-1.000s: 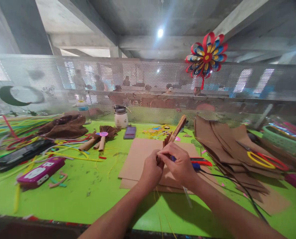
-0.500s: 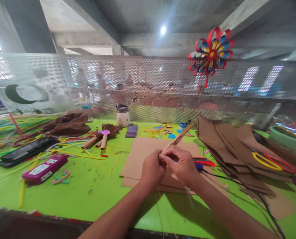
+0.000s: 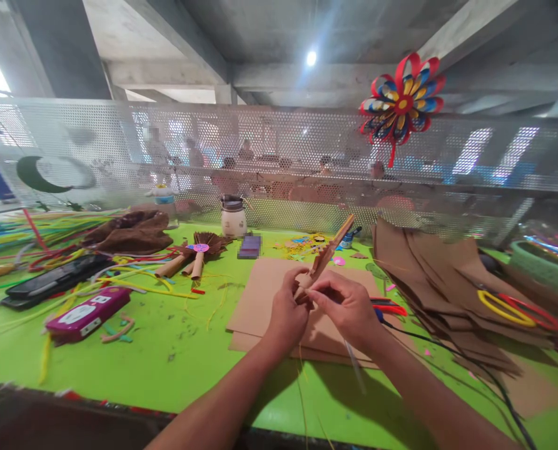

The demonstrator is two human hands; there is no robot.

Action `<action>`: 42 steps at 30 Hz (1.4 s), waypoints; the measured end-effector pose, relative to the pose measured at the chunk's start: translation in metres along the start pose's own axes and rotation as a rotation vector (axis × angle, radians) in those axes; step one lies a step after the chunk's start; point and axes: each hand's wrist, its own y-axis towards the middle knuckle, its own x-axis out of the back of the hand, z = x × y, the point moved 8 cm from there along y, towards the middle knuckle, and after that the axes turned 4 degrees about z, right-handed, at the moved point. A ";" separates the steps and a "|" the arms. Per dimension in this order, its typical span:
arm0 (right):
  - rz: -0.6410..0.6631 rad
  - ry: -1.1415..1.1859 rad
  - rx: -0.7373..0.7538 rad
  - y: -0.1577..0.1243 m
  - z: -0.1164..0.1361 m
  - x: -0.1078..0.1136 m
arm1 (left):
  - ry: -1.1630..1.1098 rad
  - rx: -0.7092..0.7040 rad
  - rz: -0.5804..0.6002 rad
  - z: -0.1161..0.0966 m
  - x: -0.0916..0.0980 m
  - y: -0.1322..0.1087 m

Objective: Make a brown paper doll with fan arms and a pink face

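Observation:
Both my hands meet over a flat brown cardboard sheet on the green table. My left hand and my right hand pinch the lower end of a folded brown paper strip that slants up and to the right. Fingers of both hands are closed on it. Thin yellow strands hang below my hands.
A stack of brown paper sheets with yellow and red scissors lies right. A glue gun with a black cord sits beside my right hand. Left are a pink case, a black case, coloured strips, and finished brown fans. A perforated metal screen backs the table.
The paper strip has tilted up again after lying flatter half a second ago, and my fingers have shifted along its lower end. My view has drifted slightly to the left.

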 end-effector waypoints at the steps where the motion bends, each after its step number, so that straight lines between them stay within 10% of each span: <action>1: 0.002 0.005 -0.004 0.000 0.000 0.000 | -0.028 0.004 -0.004 0.000 0.000 0.000; 23: 0.007 0.177 -0.118 -0.005 -0.004 0.005 | -0.724 0.190 0.227 -0.018 -0.015 -0.005; 32: 0.148 0.414 -0.208 -0.006 -0.005 0.006 | -0.633 0.219 0.167 -0.011 -0.009 0.001; 42: -0.093 0.453 -0.300 0.000 -0.030 0.051 | -0.701 0.343 0.292 -0.006 -0.021 -0.002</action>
